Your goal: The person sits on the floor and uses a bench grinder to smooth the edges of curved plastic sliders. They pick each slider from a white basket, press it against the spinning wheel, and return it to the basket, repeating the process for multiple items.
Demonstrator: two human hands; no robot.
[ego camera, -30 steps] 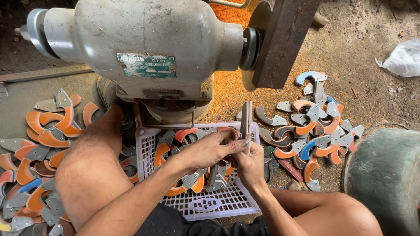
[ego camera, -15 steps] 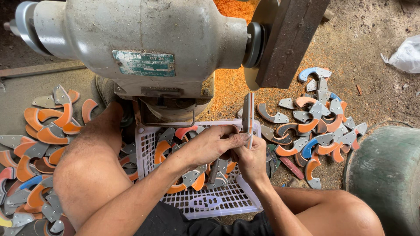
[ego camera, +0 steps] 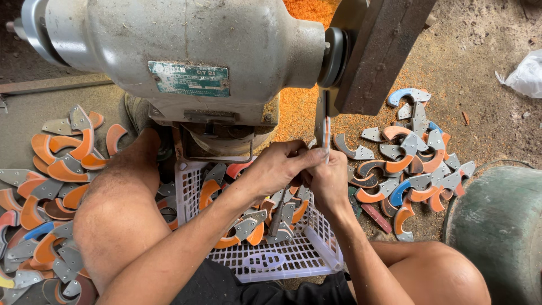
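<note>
A thin curved piece (ego camera: 326, 133) was pinched edge-on by left hand (ego camera: 279, 166) and right hand (ego camera: 327, 182) fingers below the grinder (ego camera: 186, 62); its top was hidden. Basket (ego camera: 282, 261) pieces overlapped, possibly a dozen; two floor piles (ego camera: 415, 164) were seen.

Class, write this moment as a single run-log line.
left hand: pinching thin curved orange-and-grey piece | right hand: same piece, upright under grey bench grinder | white plastic basket: holds similar pieces
</note>
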